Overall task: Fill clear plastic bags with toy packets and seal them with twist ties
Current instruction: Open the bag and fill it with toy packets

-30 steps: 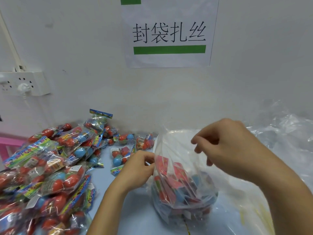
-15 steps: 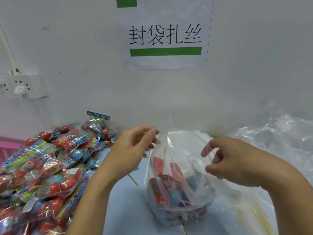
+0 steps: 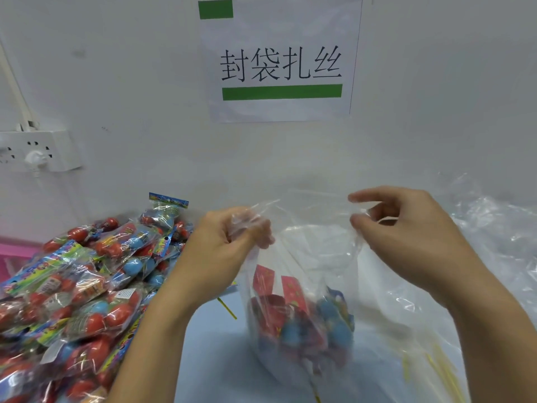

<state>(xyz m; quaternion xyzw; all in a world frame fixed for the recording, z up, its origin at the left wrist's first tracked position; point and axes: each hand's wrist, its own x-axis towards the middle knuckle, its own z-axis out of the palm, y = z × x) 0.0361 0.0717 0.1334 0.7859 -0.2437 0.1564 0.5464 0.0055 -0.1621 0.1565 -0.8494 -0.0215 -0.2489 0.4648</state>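
Setting: pale blue worktop (image 3: 209,359) against a white wall; printed sign (image 3: 280,59) above.
Bag: clear plastic bag (image 3: 302,301) at centre, bottom part filled with toy packets (image 3: 302,330).
Left hand (image 3: 223,251): fingers closed on the bunched left rim.
Right hand (image 3: 406,237): thumb and forefinger pinch the right rim; other fingers loose.
Handling: thin, soft, likely slippery film; contents look light. Gather it at the neck, above the packets.
Spare stock: packet heap (image 3: 87,286) at left; yellow twist tie (image 3: 226,308) near the bag.

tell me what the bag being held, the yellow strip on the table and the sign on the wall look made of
Bag: thin, clear, glossy plastic film; the packets show through it and it crumples where both hands pinch it.
Yellow strip: thin and straight, probably a plastic- or paper-coated wire twist tie; too small to be sure.
Sign: seems matte white printed paper, with black characters and green bars.
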